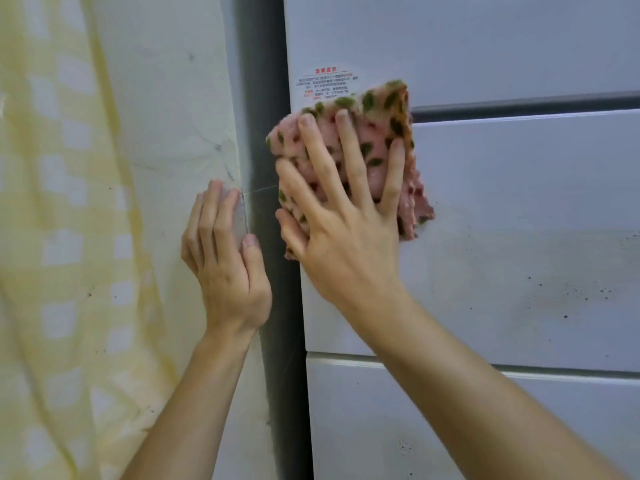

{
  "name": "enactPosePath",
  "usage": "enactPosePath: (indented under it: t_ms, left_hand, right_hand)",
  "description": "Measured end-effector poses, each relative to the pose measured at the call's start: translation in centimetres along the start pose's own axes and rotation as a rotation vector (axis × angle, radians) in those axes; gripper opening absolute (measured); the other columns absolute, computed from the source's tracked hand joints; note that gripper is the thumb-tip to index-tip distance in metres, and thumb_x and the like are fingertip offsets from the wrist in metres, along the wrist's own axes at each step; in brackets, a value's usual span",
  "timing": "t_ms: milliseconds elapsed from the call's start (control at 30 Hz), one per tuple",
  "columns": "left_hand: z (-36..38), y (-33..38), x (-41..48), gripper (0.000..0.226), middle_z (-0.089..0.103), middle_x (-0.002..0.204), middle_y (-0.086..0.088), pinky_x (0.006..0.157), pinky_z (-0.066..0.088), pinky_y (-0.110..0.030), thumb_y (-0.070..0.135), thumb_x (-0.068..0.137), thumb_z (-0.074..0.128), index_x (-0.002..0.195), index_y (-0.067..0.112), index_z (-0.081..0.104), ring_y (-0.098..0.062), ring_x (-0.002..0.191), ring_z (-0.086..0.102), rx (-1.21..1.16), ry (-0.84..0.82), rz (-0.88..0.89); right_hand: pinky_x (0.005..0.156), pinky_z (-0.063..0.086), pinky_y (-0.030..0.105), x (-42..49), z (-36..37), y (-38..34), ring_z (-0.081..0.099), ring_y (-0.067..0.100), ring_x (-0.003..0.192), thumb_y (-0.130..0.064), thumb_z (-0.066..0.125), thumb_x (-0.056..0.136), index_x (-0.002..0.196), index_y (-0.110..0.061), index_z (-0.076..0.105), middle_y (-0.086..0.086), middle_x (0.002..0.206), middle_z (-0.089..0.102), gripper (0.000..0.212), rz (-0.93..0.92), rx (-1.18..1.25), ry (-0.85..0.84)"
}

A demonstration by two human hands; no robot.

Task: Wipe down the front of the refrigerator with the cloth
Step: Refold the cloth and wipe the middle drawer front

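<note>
The white refrigerator front (519, 209) fills the right side, split into panels by horizontal seams. My right hand (346, 216) presses a pink cloth with green spots (381, 133) flat against the middle panel near its left edge, fingers spread and straight. A small label with red print (325, 83) sits just above the cloth. Dark specks dot the panel (571, 296) to the lower right of the cloth. My left hand (225, 261) rests on the pale surface left of the refrigerator, fingers straight, touching its edge.
A dark vertical gap (266, 98) separates the refrigerator from the pale wall-like surface (173, 98). A yellow and white checked fabric (52, 237) hangs at the far left. A lower refrigerator panel (381, 427) lies beneath my right forearm.
</note>
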State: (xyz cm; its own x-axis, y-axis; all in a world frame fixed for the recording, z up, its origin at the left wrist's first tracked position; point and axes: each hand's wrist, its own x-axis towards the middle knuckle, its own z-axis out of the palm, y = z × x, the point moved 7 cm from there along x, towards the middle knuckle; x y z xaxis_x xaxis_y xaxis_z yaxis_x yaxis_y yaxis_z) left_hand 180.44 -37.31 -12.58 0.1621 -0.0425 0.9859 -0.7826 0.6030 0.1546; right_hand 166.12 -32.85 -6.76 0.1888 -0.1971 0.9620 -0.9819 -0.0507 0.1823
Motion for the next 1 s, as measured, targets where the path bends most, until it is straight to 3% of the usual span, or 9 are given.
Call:
enactPosePath:
  t_ms: [67, 167, 333, 467, 567, 667, 867, 1000]
  left_hand:
    - [-0.1, 0.1, 0.0, 0.051, 0.040, 0.163, -0.016, 0.127, 0.021, -0.044, 0.008, 0.102, 0.042, 0.152, 0.001, 0.046, -0.034, 0.154, 0.034, -0.008, 0.012, 0.004]
    - [-0.4, 0.1, 0.0, 0.051, 0.041, 0.162, -0.015, 0.127, 0.022, -0.044, 0.007, 0.101, 0.040, 0.151, 0.001, 0.047, -0.034, 0.153, 0.035, -0.022, 0.008, 0.005]
    - [-0.9, 0.4, 0.0, 0.051, 0.039, 0.163, -0.013, 0.127, 0.019, -0.040, 0.014, 0.103, 0.038, 0.153, 0.004, 0.046, -0.030, 0.154, 0.033, -0.021, -0.036, 0.000]
    - [-1.1, 1.5, 0.3, 0.048, 0.042, 0.162, -0.014, 0.126, 0.022, -0.043, 0.012, 0.101, 0.041, 0.147, 0.001, 0.051, -0.031, 0.152, 0.035, -0.040, -0.025, 0.013]
    - [-0.6, 2.7, 0.6, 0.045, 0.043, 0.161, -0.015, 0.126, 0.023, -0.044, 0.011, 0.102, 0.042, 0.144, 0.001, 0.053, -0.032, 0.152, 0.035, -0.068, -0.015, 0.022]
    - [0.2, 3.7, 0.5, 0.046, 0.041, 0.162, -0.015, 0.127, 0.020, -0.045, 0.011, 0.102, 0.042, 0.147, 0.003, 0.051, -0.032, 0.154, 0.030, -0.044, -0.019, 0.054]
    - [1.5, 4.2, -0.4, 0.047, 0.042, 0.162, -0.016, 0.121, 0.025, -0.066, 0.025, 0.105, 0.039, 0.146, 0.005, 0.051, -0.034, 0.154, 0.028, -0.040, -0.045, 0.101]
    - [1.9, 4.3, -0.8, 0.052, 0.040, 0.164, -0.013, 0.124, 0.016, -0.065, 0.028, 0.102, 0.045, 0.150, 0.007, 0.048, -0.033, 0.155, 0.029, 0.006, -0.064, 0.115]
  right_hand:
    - [0.127, 0.002, 0.063, -2.4, 0.6, -0.8, 0.019, 0.028, 0.160, -0.036, 0.044, 0.107, 0.138, -0.027, 0.062, -0.001, 0.172, 0.024, 0.037, -0.008, 0.035, 0.003]
    - [0.129, 0.003, 0.056, -8.9, 2.2, -2.5, 0.021, 0.020, 0.160, -0.033, 0.050, 0.105, 0.122, -0.025, 0.070, -0.005, 0.171, 0.026, 0.027, -0.131, 0.061, -0.093]
    - [0.131, 0.003, 0.050, -14.0, 3.0, -2.2, 0.017, 0.014, 0.160, -0.043, 0.044, 0.109, 0.140, -0.033, 0.059, -0.010, 0.173, 0.018, 0.036, -0.182, 0.055, -0.192]
    - [0.130, 0.006, 0.054, -8.9, 1.1, -0.5, 0.015, 0.016, 0.161, -0.050, 0.045, 0.107, 0.160, -0.039, 0.037, -0.009, 0.172, 0.021, 0.055, -0.033, 0.102, -0.048]
    - [0.129, 0.007, 0.057, -1.9, -0.7, 2.6, 0.018, 0.024, 0.160, -0.057, 0.042, 0.107, 0.160, -0.036, 0.037, 0.000, 0.171, 0.026, 0.058, 0.141, 0.099, 0.082]
    - [0.129, 0.006, 0.059, 0.1, -1.2, 4.1, 0.017, 0.029, 0.160, -0.057, 0.037, 0.109, 0.162, -0.033, 0.033, 0.005, 0.172, 0.024, 0.059, 0.186, 0.053, 0.096]
    - [0.128, 0.009, 0.060, -10.3, 0.1, 3.7, 0.016, 0.030, 0.160, -0.046, 0.048, 0.107, 0.162, -0.028, 0.032, 0.005, 0.171, 0.024, 0.060, 0.124, 0.057, 0.015]
    - [0.129, 0.010, 0.055, -16.8, 0.7, 4.0, 0.019, 0.024, 0.160, -0.051, 0.052, 0.105, 0.160, -0.034, 0.036, -0.002, 0.171, 0.027, 0.060, 0.109, 0.035, -0.084]
